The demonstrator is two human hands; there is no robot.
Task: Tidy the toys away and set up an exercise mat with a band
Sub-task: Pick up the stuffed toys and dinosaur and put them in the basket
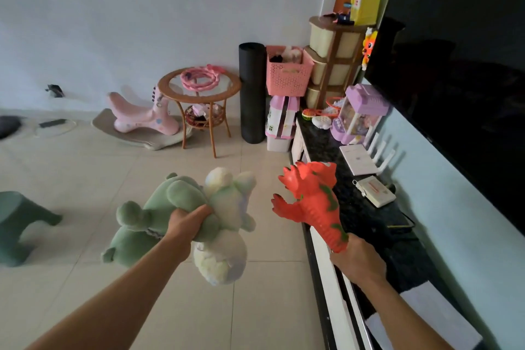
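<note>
My left hand (186, 226) grips two soft toys together above the tiled floor: a green plush (159, 216) and a white plush (227, 236). My right hand (356, 260) holds an orange dinosaur (312, 199) by its tail, its head pointing away from me. Ahead against the wall stands a rolled black exercise mat (252, 92), upright. Right of it sits a pink perforated basket (288, 71) with items inside. A coiled pink band (199, 79) lies on a round glass-topped table (199, 95).
A dark TV console (366, 207) runs along the right with a purple toy machine (359, 113), a white router and boxes on it; a large black screen hangs above. A pink rocking toy (142, 119), a green stool (20, 224) and stacked beige drawers (332, 62) stand around.
</note>
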